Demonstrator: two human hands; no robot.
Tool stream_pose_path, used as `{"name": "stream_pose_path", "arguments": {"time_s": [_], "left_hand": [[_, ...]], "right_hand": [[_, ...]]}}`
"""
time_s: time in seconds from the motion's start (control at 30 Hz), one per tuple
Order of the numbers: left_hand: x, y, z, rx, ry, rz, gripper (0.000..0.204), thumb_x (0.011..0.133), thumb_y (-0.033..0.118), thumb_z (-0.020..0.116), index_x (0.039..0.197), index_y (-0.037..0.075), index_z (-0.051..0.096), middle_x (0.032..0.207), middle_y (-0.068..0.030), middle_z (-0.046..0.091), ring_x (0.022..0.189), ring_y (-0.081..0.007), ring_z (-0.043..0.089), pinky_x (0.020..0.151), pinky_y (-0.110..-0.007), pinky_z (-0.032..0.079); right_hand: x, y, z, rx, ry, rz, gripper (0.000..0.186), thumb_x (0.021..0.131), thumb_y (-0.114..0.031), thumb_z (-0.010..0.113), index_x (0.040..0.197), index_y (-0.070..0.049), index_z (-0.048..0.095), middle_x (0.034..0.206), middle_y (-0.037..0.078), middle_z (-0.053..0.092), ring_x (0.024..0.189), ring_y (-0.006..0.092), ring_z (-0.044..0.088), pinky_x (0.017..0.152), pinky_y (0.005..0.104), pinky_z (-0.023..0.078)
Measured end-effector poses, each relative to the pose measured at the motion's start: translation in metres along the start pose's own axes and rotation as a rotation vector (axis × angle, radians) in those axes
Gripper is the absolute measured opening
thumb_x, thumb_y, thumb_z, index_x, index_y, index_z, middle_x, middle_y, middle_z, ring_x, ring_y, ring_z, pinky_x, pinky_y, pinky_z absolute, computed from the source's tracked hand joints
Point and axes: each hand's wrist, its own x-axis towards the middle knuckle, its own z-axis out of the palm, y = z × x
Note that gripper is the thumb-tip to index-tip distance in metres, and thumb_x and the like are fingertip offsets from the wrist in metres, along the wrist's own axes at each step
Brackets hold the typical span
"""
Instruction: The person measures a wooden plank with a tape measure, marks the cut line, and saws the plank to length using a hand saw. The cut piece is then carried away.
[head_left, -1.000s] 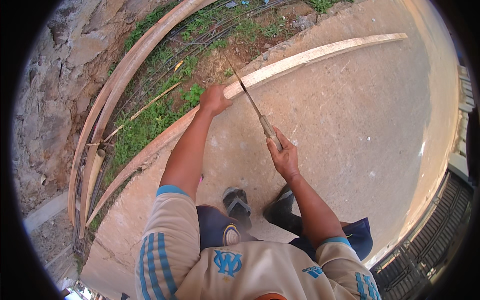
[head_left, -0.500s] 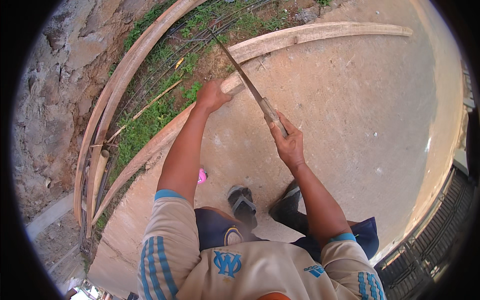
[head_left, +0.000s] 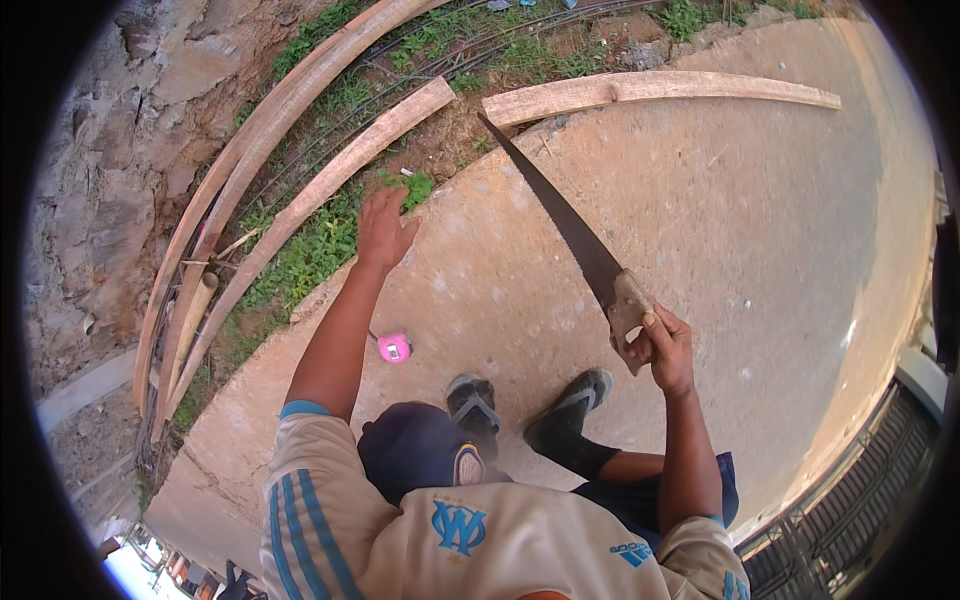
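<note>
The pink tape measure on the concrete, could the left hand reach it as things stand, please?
Probably yes. The left hand is open and holds nothing, and the tape measure lies on bare concrete just beside that forearm, with nothing over it. The right hand holds the saw.

Bright, even daylight across the concrete slab (head_left: 760, 250), with no hard glare and only soft, short shadows — darkest under the sandals (head_left: 520, 415) and beneath the body at the lower edge. Sharp through the middle, down to the teeth of the saw (head_left: 565, 225) and the grain of the planks (head_left: 660, 92). Strongly bent by the fisheye toward the rim — straight boards bowed into arcs, corners lost to a black circular border, a slightly washed-out warm patch at far right.
</note>
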Motion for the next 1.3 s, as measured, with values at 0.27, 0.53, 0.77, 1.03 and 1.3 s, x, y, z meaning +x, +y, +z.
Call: {"name": "stream_pose_path", "arguments": {"time_s": [0.27, 0.53, 0.77, 1.03, 1.3], "left_hand": [[-0.225, -0.025, 0.032, 0.088, -0.393, -0.217, 0.082, 0.074, 0.042, 0.082, 0.142, 0.014, 0.046, 0.149, -0.0165, 0.036, 0.141, -0.0353, 0.031, 0.11, -0.053, 0.033], [-0.21, -0.029, 0.039, 0.02, -0.359, -0.296, 0.06, 0.08, 0.028, 0.072, 0.133, 0.011, 0.051, 0.119, -0.0149, 0.058, 0.112, -0.0327, 0.056, 0.096, -0.05, 0.043], [-0.16, -0.016, 0.005, -1.972, -0.375, -0.354, 0.058, 0.089, 0.042, 0.05, 0.133, 0.005, 0.048, 0.115, -0.0172, 0.064, 0.099, -0.0369, 0.065, 0.087, -0.052, 0.052], [-0.115, 0.044, -0.119, -2.159, -0.389, -0.306, 0.097, 0.083, 0.083, 0.042, 0.137, 0.003, 0.049, 0.13, -0.017, 0.061, 0.113, -0.038, 0.062, 0.098, -0.056, 0.049], [-0.087, 0.008, -0.101, -1.93, -0.175, -0.7, 0.044, 0.1, 0.033, 0.057, 0.128, 0.0, 0.056, 0.124, -0.0143, 0.064, 0.113, -0.0284, 0.063, 0.096, -0.045, 0.052]], "right_hand": [[0.027, -0.022, 0.047, -0.148, -0.326, 0.066, 0.046, 0.094, -0.024, 0.068, 0.133, -0.001, 0.061, 0.071, -0.005, 0.055, 0.06, 0.003, 0.048, 0.055, 0.0211, 0.038], [0.036, -0.039, 0.123, -0.345, -0.473, -0.204, 0.047, 0.093, -0.023, 0.067, 0.135, -0.004, 0.06, 0.083, 0.007, 0.072, 0.069, 0.0151, 0.061, 0.069, 0.0337, 0.051], [0.011, -0.139, 0.166, -0.953, -0.585, -0.577, 0.049, 0.092, -0.027, 0.065, 0.137, -0.009, 0.058, 0.088, 0.019, 0.072, 0.076, 0.0333, 0.071, 0.075, 0.0407, 0.055], [0.003, -0.214, 0.205, -1.213, -0.712, -1.133, 0.046, 0.087, -0.031, 0.065, 0.126, -0.008, 0.06, 0.072, 0.015, 0.066, 0.069, 0.0338, 0.068, 0.069, 0.0447, 0.052], [0.119, -0.24, 0.19, -0.957, -0.645, -1.149, 0.069, 0.085, -0.049, 0.069, 0.138, -0.01, 0.051, 0.117, 0.015, 0.056, 0.113, 0.0306, 0.053, 0.098, 0.0423, 0.042]]}}
